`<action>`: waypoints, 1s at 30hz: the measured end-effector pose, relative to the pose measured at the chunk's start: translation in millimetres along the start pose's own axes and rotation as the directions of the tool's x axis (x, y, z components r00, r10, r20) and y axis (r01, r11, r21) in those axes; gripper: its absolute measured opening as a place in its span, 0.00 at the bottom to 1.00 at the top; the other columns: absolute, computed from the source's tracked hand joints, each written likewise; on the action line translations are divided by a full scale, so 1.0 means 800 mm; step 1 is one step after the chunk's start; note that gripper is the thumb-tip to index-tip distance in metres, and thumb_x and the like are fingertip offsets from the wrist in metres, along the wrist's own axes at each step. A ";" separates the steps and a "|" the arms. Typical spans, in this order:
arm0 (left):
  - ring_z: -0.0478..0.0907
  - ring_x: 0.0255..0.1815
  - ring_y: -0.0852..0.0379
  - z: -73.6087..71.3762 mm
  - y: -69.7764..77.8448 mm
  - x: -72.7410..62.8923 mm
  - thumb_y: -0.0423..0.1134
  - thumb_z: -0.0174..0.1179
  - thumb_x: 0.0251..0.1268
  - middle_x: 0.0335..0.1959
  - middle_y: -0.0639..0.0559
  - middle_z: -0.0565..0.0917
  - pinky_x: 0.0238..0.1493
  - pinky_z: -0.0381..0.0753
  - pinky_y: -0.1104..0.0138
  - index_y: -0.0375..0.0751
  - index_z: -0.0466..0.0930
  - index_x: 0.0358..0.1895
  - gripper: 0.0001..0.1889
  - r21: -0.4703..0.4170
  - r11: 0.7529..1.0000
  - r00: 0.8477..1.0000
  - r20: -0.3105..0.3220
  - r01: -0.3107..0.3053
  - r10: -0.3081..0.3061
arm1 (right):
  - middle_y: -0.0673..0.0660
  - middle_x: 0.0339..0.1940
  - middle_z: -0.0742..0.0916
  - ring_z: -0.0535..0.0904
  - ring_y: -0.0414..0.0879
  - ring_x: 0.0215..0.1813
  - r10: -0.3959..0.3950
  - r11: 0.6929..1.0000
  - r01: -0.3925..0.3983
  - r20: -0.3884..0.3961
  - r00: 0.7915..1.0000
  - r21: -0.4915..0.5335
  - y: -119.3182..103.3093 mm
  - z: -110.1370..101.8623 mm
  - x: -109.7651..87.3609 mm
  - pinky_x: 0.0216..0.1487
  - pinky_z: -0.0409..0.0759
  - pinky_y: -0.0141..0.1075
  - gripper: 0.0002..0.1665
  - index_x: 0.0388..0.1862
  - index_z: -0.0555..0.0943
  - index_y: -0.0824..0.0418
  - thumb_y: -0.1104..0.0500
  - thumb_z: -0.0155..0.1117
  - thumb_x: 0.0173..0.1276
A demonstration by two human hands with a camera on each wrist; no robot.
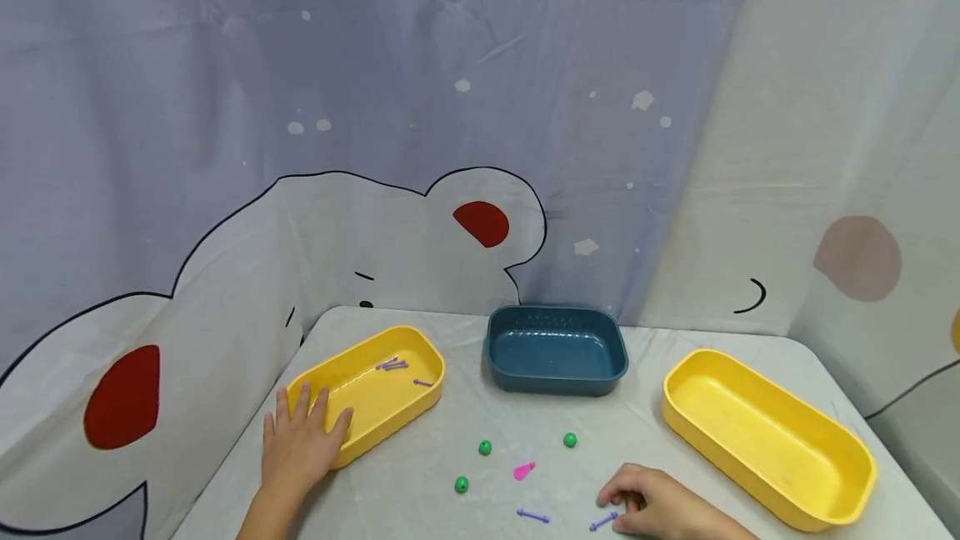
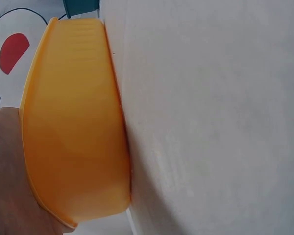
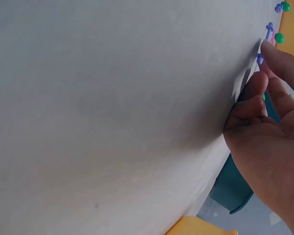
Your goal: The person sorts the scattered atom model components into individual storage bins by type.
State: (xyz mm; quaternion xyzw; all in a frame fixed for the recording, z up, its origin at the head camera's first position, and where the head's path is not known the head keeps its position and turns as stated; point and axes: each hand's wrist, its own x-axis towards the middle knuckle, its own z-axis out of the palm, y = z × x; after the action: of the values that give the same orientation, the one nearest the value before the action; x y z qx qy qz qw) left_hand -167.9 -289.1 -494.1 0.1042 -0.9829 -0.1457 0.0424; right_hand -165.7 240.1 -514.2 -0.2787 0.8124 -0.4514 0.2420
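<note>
My left hand (image 1: 298, 444), fingers spread, rests over the near-left rim of a yellow tray (image 1: 390, 427). Several small purple sticks (image 1: 393, 365) with knobbed ends lie inside that tray. In the left wrist view the tray's outer wall (image 2: 73, 122) fills the left side, with part of the hand (image 2: 19, 181) at its rim. On the table, my right hand (image 1: 656, 505) has its bent fingers at one end of a purple stick (image 1: 602, 522). The right wrist view shows the thumb and index finger apart around the stick's end (image 3: 259, 58). Another purple stick (image 1: 533, 516) lies to the left.
Green beads (image 1: 462, 484) and a pink pear-shaped piece (image 1: 523, 471) lie mid-table. A dark blue tray (image 1: 557, 386) stands at the back, and a second yellow tray (image 1: 750, 473) at the right. A printed curtain (image 1: 480, 107) hangs behind the table.
</note>
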 end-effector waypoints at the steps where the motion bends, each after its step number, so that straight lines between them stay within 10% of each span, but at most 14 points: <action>1: 0.35 0.79 0.23 0.000 0.000 0.000 0.72 0.35 0.73 0.79 0.27 0.51 0.73 0.36 0.29 0.32 0.60 0.76 0.48 0.001 1.000 1.000 0.001 0.001 -0.001 | 0.49 0.33 0.81 0.74 0.34 0.32 0.009 1.000 -0.009 -0.005 1.000 -0.013 -0.002 0.001 0.000 0.33 0.73 0.28 0.09 0.44 0.87 0.56 0.63 0.71 0.65; 23: 0.34 0.79 0.24 0.001 -0.001 0.002 0.71 0.38 0.74 0.79 0.27 0.50 0.73 0.35 0.29 0.31 0.60 0.77 0.47 -0.002 1.000 1.000 0.021 0.017 -0.017 | 0.47 0.29 0.83 0.76 0.38 0.33 0.120 0.992 -0.121 -0.013 0.993 -0.044 -0.015 -0.002 0.003 0.35 0.73 0.29 0.03 0.35 0.84 0.57 0.59 0.70 0.68; 30: 0.33 0.79 0.24 0.002 -0.001 0.002 0.71 0.38 0.74 0.79 0.28 0.50 0.73 0.35 0.30 0.32 0.60 0.77 0.46 0.005 1.000 0.999 0.026 0.024 -0.024 | 0.42 0.26 0.84 0.76 0.31 0.31 -0.015 0.996 0.008 -0.075 0.997 -0.092 -0.022 -0.004 0.011 0.33 0.75 0.27 0.02 0.35 0.86 0.53 0.61 0.70 0.67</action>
State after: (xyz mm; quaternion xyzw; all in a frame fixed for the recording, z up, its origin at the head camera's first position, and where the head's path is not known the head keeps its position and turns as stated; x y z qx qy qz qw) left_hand -169.6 -289.5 -495.7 0.1140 -0.9824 -0.1453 0.0275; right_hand -169.9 228.6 -498.4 -0.2772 0.8392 -0.4252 0.1954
